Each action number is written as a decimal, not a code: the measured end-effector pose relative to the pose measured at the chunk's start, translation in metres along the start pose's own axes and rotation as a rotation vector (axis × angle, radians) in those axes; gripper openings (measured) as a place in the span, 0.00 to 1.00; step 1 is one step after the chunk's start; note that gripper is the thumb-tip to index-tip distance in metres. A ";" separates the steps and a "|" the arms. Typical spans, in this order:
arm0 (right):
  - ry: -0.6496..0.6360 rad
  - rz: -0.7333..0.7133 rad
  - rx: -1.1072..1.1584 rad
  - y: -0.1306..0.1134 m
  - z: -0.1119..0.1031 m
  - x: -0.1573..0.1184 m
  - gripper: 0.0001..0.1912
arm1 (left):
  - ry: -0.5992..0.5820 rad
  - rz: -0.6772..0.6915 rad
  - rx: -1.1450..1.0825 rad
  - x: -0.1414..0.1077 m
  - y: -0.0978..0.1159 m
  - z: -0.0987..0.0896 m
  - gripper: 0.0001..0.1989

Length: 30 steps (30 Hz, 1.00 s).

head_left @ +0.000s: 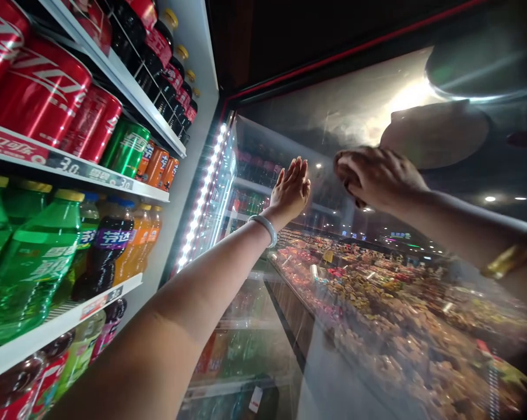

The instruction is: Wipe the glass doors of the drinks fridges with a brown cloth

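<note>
My left hand (291, 186), with a pale bangle at the wrist, lies against the glass door (263, 291) of a drinks fridge. Its fingers are stretched out and together, with nothing in them. To the right, my right hand (379, 175) is at the upper part of the same glass, a gold-coloured bracelet (515, 254) further down that arm. The right fingers are curled in and blurred by motion; whatever may be under them is hidden. The door stands swung out beside the shelves, and reflections cover it.
On the left, fridge shelves (154, 191) hold red cola cans (45, 87), a green can (127, 146), green soda bottles (40, 256) and orange drink bottles (132, 245). A bright light strip (202, 198) runs along the fridge edge. Beyond the glass, a long display of packaged goods (377, 309) shows.
</note>
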State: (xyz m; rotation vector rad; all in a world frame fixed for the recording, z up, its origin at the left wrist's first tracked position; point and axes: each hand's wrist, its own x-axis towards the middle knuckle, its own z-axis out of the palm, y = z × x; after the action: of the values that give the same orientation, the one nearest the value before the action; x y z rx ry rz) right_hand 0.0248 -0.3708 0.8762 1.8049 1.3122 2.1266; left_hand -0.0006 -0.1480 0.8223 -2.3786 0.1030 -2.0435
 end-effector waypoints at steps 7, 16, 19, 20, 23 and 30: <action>0.108 -0.012 -0.013 -0.051 0.027 0.015 0.20 | 0.031 0.046 -0.042 -0.003 -0.008 0.000 0.31; 0.070 0.149 -0.131 -0.019 0.001 0.006 0.20 | 0.059 0.139 -0.077 -0.001 -0.010 0.004 0.32; 0.103 0.227 -0.111 -0.044 0.014 0.020 0.19 | 0.061 0.175 -0.075 0.000 -0.012 0.001 0.32; 0.085 0.190 -0.104 -0.054 0.016 0.017 0.19 | 0.064 0.176 -0.080 -0.001 -0.015 0.000 0.32; -0.051 -0.054 -0.080 -0.067 0.013 -0.010 0.23 | 0.071 0.146 -0.105 -0.001 -0.025 -0.002 0.33; 0.022 0.213 -0.112 -0.029 0.011 0.005 0.20 | 0.058 0.172 -0.103 0.001 -0.041 -0.002 0.32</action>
State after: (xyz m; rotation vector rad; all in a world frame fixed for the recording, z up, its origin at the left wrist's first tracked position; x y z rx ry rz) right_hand 0.0188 -0.3435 0.8619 1.9579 1.0218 2.2786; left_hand -0.0003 -0.1069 0.8252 -2.2745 0.4078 -2.0747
